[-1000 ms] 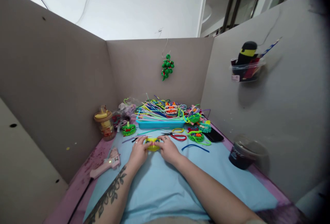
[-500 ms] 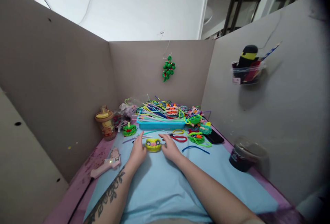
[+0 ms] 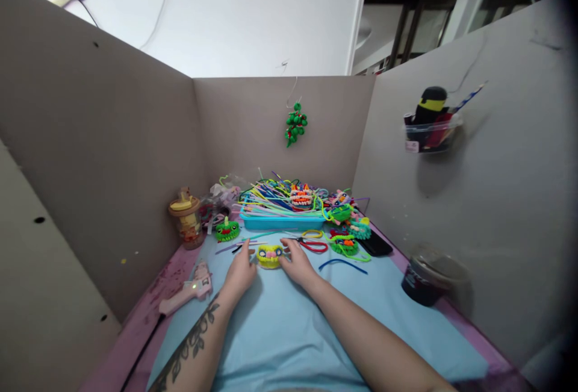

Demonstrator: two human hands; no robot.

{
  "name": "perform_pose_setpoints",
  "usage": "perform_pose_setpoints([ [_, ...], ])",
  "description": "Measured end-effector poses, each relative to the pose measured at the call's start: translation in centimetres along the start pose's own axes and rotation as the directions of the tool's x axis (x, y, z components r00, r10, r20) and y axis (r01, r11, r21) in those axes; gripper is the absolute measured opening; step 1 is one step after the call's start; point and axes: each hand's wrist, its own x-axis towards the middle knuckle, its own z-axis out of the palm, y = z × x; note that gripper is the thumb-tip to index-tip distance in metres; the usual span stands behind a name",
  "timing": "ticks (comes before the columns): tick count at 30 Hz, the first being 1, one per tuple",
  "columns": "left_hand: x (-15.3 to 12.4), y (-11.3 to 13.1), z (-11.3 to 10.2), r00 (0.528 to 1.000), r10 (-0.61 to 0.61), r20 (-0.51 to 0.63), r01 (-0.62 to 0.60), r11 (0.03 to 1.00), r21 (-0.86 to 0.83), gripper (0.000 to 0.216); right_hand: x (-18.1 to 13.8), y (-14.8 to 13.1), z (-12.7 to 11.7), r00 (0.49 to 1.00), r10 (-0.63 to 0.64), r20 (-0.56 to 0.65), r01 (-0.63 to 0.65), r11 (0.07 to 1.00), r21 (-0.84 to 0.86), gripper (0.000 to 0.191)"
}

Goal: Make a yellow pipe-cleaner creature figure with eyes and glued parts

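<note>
A small yellow pipe-cleaner face (image 3: pixel 269 255) lies flat on the light blue mat (image 3: pixel 289 332). My left hand (image 3: pixel 240 270) rests on the mat just left of it, fingers spread, holding nothing. My right hand (image 3: pixel 297 263) lies on the other side, fingertips at the face's right edge, also empty. Red-handled scissors (image 3: pixel 309 244) sit just beyond my right hand. A turquoise tray (image 3: pixel 282 221) piled with coloured pipe cleaners stands behind.
A pink glue gun (image 3: pixel 186 288) lies at the left with its cord trailing toward me. A cup with a brown lid (image 3: pixel 186 218) stands back left, a dark tub (image 3: pixel 427 277) at the right. Finished pipe-cleaner figures (image 3: pixel 345 229) cluster right of the tray. Grey cardboard walls enclose three sides.
Both hands let go of the yellow face and drew apart, leaving it on the mat; the fingers now sit close beside it again.
</note>
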Motion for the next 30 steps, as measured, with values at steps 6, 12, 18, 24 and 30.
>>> perform_pose_setpoints([
  [6, -0.1, -0.5, 0.8, 0.997, 0.076, 0.032, -0.077, 0.997, 0.029, 0.071, -0.2, -0.2, 0.1, 0.999, 0.032, -0.002, -0.032, 0.999, -0.018, 0.042],
  [12, -0.2, -0.2, 0.8, 0.996, 0.084, 0.024, -0.085, 0.996, 0.037, 0.070, 0.0, -0.2, 0.1, 1.000, -0.002, -0.009, 0.002, 1.000, 0.013, 0.040],
  [18, -0.4, -0.1, 0.6, 0.999, 0.043, -0.008, -0.042, 0.995, 0.089, 0.068, -0.3, -0.2, 0.1, 0.998, 0.048, 0.052, -0.049, 0.998, 0.024, 0.043],
  [24, -0.7, 0.1, 1.0, 0.997, 0.073, 0.012, -0.074, 0.990, 0.118, 0.064, -0.1, -0.5, -0.3, 0.999, 0.025, -0.042, -0.024, 0.999, 0.035, 0.039],
  [30, -0.7, 0.2, 1.0, 0.997, 0.073, -0.041, -0.068, 0.991, 0.112, 0.065, 5.2, -2.2, 0.0, 0.990, -0.065, -0.124, 0.056, 0.996, -0.074, 0.025],
])
